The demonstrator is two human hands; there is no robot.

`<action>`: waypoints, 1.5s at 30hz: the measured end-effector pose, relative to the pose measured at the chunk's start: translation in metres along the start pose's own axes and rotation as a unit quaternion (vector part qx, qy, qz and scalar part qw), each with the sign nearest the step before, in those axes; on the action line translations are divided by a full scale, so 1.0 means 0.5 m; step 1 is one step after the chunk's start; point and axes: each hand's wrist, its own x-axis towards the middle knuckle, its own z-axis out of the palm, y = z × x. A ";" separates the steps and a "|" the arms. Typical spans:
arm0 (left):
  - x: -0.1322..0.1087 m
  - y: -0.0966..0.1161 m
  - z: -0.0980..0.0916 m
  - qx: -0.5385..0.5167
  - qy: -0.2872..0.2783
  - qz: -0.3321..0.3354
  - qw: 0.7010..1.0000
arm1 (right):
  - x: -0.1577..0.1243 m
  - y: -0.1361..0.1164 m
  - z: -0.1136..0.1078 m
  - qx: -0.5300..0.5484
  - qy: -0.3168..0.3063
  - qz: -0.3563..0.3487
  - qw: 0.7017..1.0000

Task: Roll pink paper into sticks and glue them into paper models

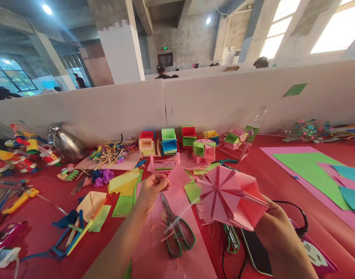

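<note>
Holding the pink wheel (231, 197), spokes (218, 189) leftward, the right hand (274, 221) is sitting apart from the curled left hand (152, 189), whose grasp is unclear.

The pink folded-paper polygonal drum (228, 197) is held tilted in the right hand (274, 221), its face formed of wedge-shaped panels meeting at a common centre, its side creased into angular recesses.
</note>
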 end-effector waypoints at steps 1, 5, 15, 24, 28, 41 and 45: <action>-0.003 -0.002 0.001 0.011 -0.006 0.005 1.000 | 0.001 0.000 0.004 0.006 -0.001 0.001 1.000; -0.025 -0.014 0.023 0.080 -0.074 0.012 0.994 | 0.008 0.003 0.013 0.011 0.001 -0.012 1.000; 0.065 -0.055 0.046 0.433 -0.063 0.185 0.880 | 0.018 -0.005 0.012 -0.010 0.039 -0.043 0.998; 0.021 0.012 -0.025 0.507 0.020 0.237 0.829 | 0.011 -0.002 -0.002 -0.015 0.040 -0.055 0.998; -0.050 0.044 -0.099 0.638 -0.060 0.171 0.748 | 0.010 0.001 -0.015 0.000 0.056 -0.053 0.997; -0.152 -0.096 -0.025 0.597 -0.323 0.087 0.729 | -0.010 0.007 0.002 0.048 0.028 -0.017 0.998; -0.140 -0.094 0.008 0.569 -0.294 0.124 0.758 | -0.012 0.006 0.005 0.053 0.026 -0.005 0.998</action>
